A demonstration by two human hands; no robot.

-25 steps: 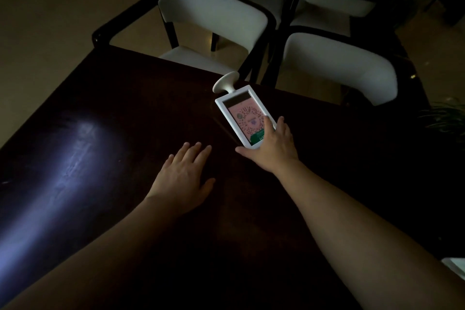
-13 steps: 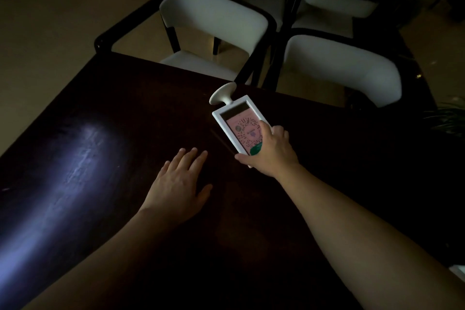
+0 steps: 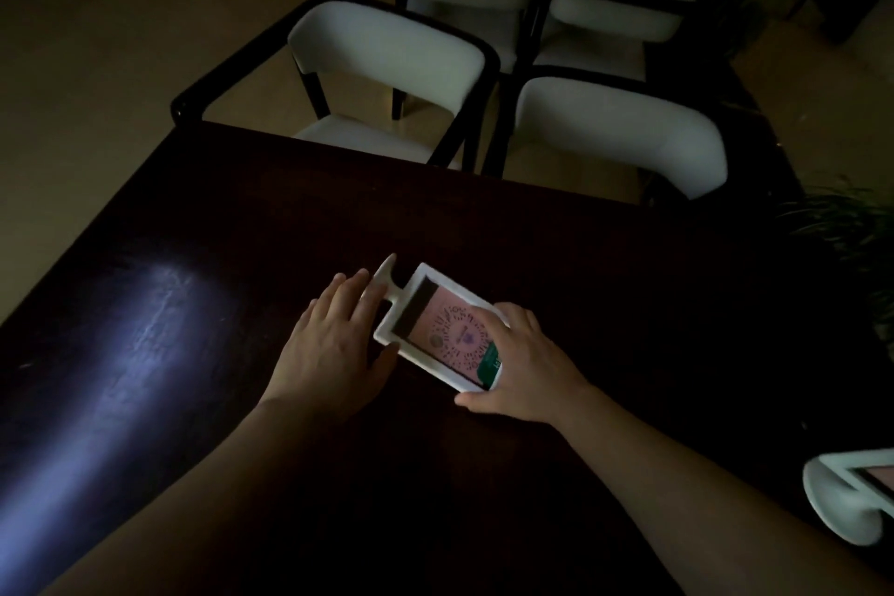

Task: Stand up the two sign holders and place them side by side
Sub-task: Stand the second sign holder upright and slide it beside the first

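At the far left we see a pale patch of reflected light point(image 3: 140, 339) on the dark table point(image 3: 484, 218), which fills most of the view. Moving right, our left hand point(image 3: 329, 348) lies flat with its fingers spread and nothing gripped; its fingertips point(image 3: 360, 288) rest by the round white base point(image 3: 384, 273) of a sign holder point(image 3: 438, 329), though the dim light does not let us say whether they touch it. That sign holder is tilted, not standing, its base pointing up and left and its white frame showing a pink card with a round printed code and a green band at the lower end. Our right hand point(image 3: 520, 368) grasps the frame at that lower right end, thumb under the bottom edge and fingers curled over the far side.

Beyond the table's far edge stand white-cushioned chairs point(image 3: 387, 58) with dark frames, two in front and two behind. At the right edge, near our right forearm, a second sign holder point(image 3: 844, 498) lies on the table, partly cut off by the frame, its white base turned toward us. Dark plant leaves point(image 3: 841, 218) show at the right above it.
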